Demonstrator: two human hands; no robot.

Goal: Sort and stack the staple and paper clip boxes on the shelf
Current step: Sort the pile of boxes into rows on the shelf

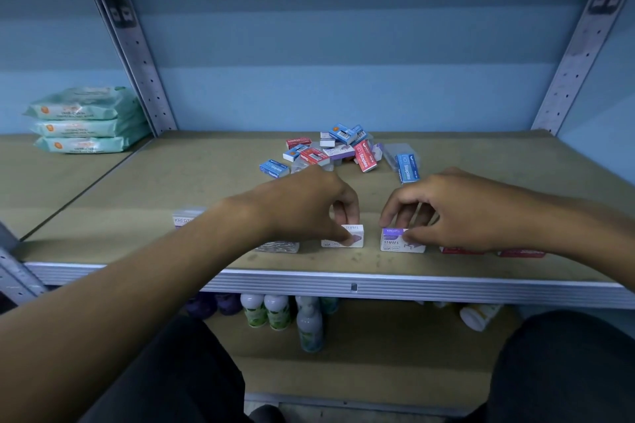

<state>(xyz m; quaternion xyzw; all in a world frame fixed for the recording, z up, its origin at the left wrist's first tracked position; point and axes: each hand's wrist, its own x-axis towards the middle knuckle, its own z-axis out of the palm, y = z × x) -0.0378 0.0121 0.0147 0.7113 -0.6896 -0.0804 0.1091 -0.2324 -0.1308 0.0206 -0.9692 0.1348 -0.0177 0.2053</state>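
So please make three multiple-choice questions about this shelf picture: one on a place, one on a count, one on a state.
1. Where is the unsorted pile of small red and blue cardboard boxes?
A. behind the hands
B. on the lower shelf
C. beside the wipes

2. How many soft green wipe packs are stacked?
A. two
B. three
C. five

3. The left hand is
A. resting empty
B. pinching a white staples box
C. raised high

Answers: 1 A, the pile lies farther back mid-shelf; 2 B, three layers show; 3 B, fingers grip it on the brown shelf board.
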